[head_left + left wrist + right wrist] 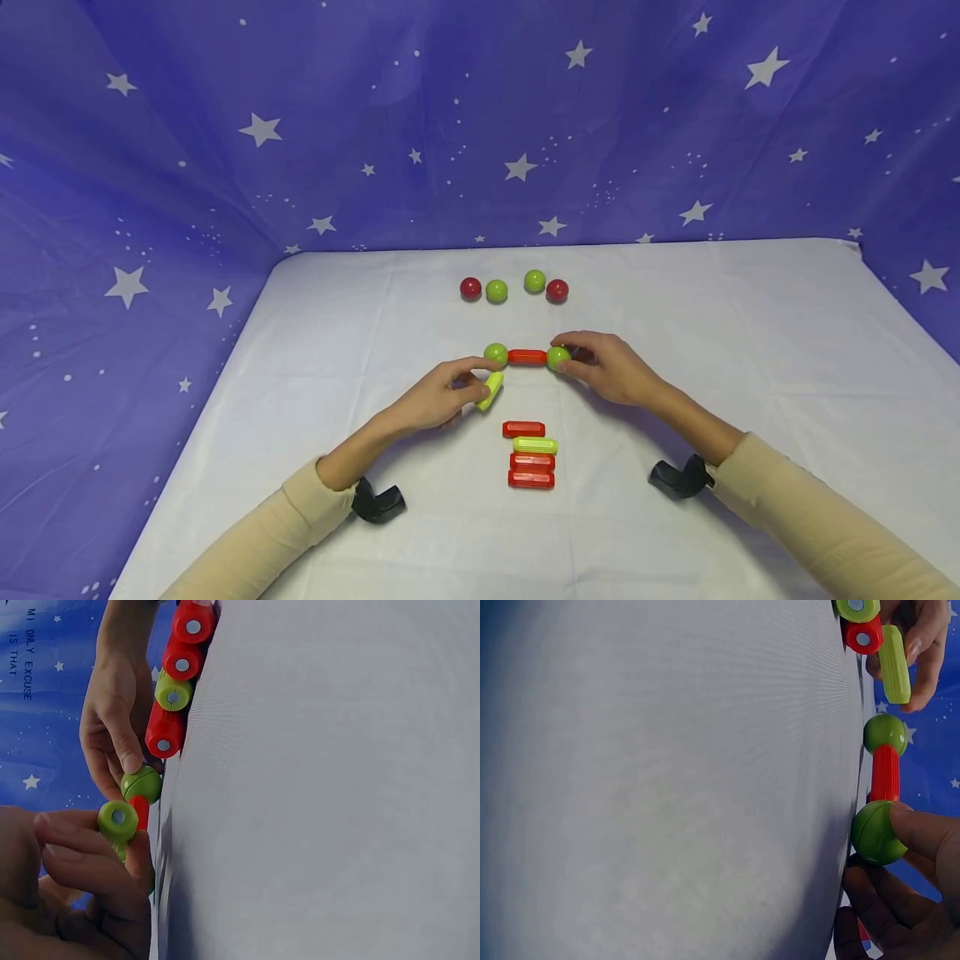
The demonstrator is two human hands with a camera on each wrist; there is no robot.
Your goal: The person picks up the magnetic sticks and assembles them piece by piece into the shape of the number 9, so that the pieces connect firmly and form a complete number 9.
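Note:
My left hand (pixel 431 398) pinches a yellow-green ridged rod (pixel 491 392) between thumb and fingers; a pale round disc shows in its end in the left wrist view. Just beyond it lies a red ridged rod (pixel 527 357) with a green ball (pixel 495 354) at its left end and another green ball (pixel 556 359) at its right end. The fingers and thumb of my right hand (pixel 618 368) grip the right-end ball. In the right wrist view, the held rod (pixel 895 666) is tilted and stands apart from the left-end ball (pixel 885 733).
Farther back are two red balls, one on the left (pixel 470 288) and one on the right (pixel 557 290), and two green balls (pixel 497 290) between them. Nearer me lie several rods, three red (pixel 531 479) and one yellow-green (pixel 535 445). A starry blue curtain (pixel 450 125) hangs behind the white-covered table (pixel 337 317).

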